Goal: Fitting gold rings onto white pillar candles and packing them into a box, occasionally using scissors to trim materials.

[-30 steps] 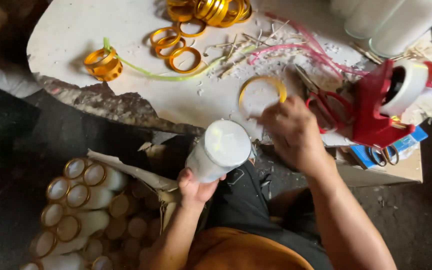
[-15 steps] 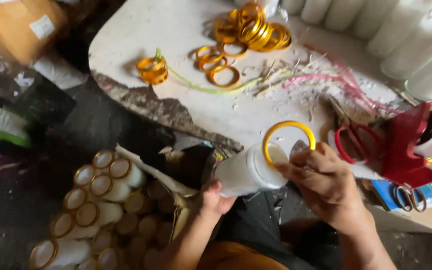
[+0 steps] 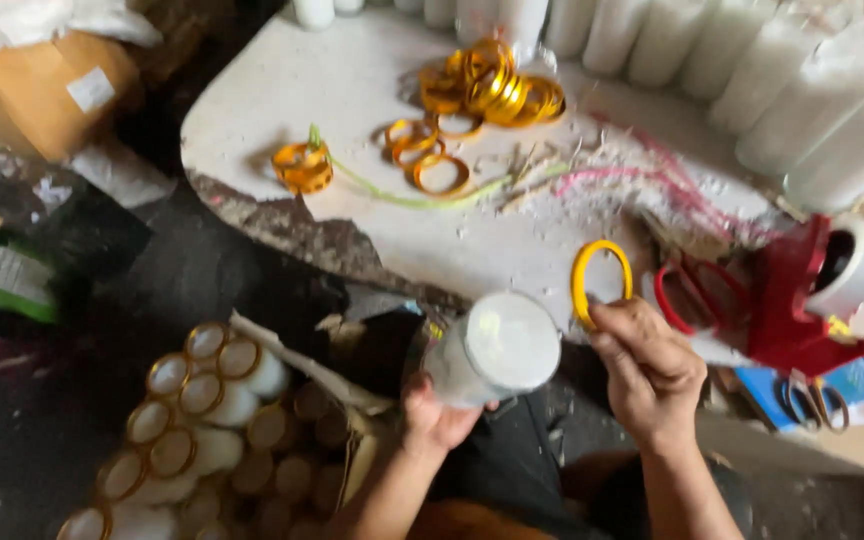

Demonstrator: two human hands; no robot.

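My left hand (image 3: 434,418) grips a white cylinder (image 3: 490,350) from below, its round flat end facing up toward me. Just to its right, my right hand (image 3: 649,368) pinches a yellow ring (image 3: 600,282) by its lower edge, holding it upright beside the cylinder's top. The ring and the cylinder are close but apart. Both hands hover at the near edge of a dusty white table (image 3: 352,130).
Several gold rings (image 3: 487,85) lie piled and scattered on the table, one stack (image 3: 302,166) at the left. White cylinders (image 3: 792,90) stand along the back. A red tape dispenser (image 3: 812,295) and red scissors (image 3: 687,295) sit right. A box of ring-capped cylinders (image 3: 192,420) lies lower left.
My right hand picked a yellow ring off the table and brought it beside the cylinder. The cylinder in my left hand has tilted and shifted right; the camera view has shifted too.
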